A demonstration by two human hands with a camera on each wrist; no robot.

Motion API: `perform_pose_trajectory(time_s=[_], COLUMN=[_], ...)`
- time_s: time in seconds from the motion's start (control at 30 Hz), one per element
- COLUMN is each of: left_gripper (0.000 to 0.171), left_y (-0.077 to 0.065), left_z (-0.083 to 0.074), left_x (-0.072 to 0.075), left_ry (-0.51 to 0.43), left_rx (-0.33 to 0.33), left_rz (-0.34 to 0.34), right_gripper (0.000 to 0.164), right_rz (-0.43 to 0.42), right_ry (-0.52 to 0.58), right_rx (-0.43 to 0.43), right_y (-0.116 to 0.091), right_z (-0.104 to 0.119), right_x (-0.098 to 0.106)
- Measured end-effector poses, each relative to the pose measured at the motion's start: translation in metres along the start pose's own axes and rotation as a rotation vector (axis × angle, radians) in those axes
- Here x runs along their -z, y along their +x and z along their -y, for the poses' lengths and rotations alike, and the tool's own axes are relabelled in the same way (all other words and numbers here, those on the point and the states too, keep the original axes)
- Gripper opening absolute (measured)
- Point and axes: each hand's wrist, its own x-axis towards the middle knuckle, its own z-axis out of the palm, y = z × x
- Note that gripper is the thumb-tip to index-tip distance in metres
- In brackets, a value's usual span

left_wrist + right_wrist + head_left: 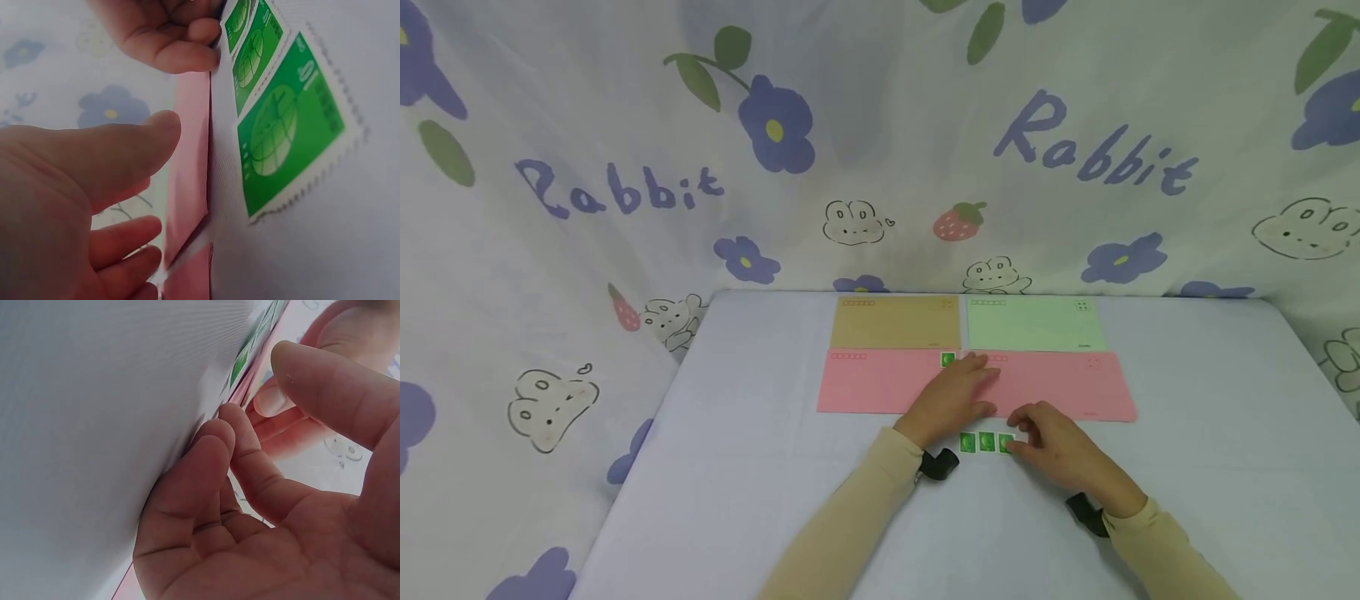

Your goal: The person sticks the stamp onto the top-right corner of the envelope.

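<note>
The left hand (953, 396) is over the facing ends of the left pink envelope (872, 385) and right pink envelope (1063, 390), fingers loosely spread, holding nothing; a green stamp (948, 359) lies at the left one's upper right corner. Three more stamps (987, 442) lie nearer, in a row on the worktop (737, 500); the right hand (1060, 446) is at the row's right end, thumb apart from loosely bent fingers, gripping nothing; whether it touches the last stamp I cannot tell.
</note>
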Motion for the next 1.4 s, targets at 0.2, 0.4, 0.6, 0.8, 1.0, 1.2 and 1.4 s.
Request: perform_pose_trajectory(time_s=[0.2,0.4,0.6,0.8,1.0,1.2,1.4], left_gripper=[0.057,0.054,0.052,0.052,0.053,0.053,0.053], left_y=[-0.0004,-0.0011,-0.0018,-0.0025,-0.0020,-0.0014,-0.0014], left_z=[-0.0011,-0.0005,-0.0034,-0.0037,-0.0028,-0.0038,-0.0054], left_x=[-0.0003,-0.0024,-0.0026,-0.0027,-0.0032,-0.0027,-0.0009], left_ry=[0.052,0.092,0.110,0.135,0.152,0.181,0.233], left_rx=[-0.001,-0.001,0.011,0.018,0.012,0.007,-0.012], left_rz=[0.014,0.016,0.029,0.046,0.050,0.058,0.077], right_gripper=[0.024,0.020,0.019,0.021,0.022,0.021,0.019], right_rz=[0.012,-0.005,-0.011,-0.008,-0.008,-0.008,0.000], right_ry=[0.009,-0.003,-0.029,-0.031,-0.028,-0.031,-0.024], right_rx=[-0.017,-0.006,-0.014,-0.021,-0.025,-0.021,-0.014], right_y=[-0.0001,-0.0003,-0.0013,-0.0007,-0.0006,-0.0005,0.0005], right_z=[-0.0010,-0.0013,-0.0002,0.0010,0.0011,-0.0003,-0.0006], right_x=[-0.0002,-0.0020,-0.0037,-0.0040,-0.0038,-0.0038,-0.0026])
